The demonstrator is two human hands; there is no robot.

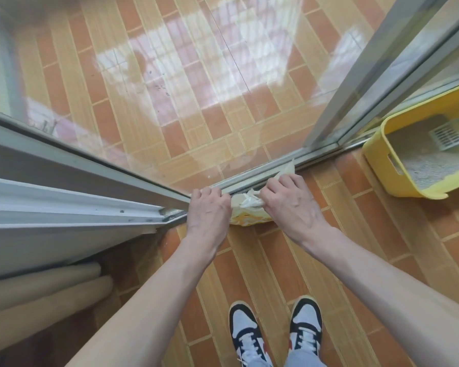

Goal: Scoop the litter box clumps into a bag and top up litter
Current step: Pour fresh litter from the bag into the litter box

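Orange-tiled floor (249, 260) lies under us by the sliding door track (255, 178). Our left hand (208, 210) and right hand (289, 201), arms stretched down, curl their fingers round the crumpled bag (247, 207). Far right stands the yellow litter box (376, 152), scoop (448, 135) lying inside on the litter (432, 165).

Both bare forearms are reaching forward and down, converging toward the middle. The left hand (208, 207) is curling its fingers (210, 192) over, knuckles up. The right hand (289, 200), just to its right, is pinching with bent fingers (277, 182), back facing up.
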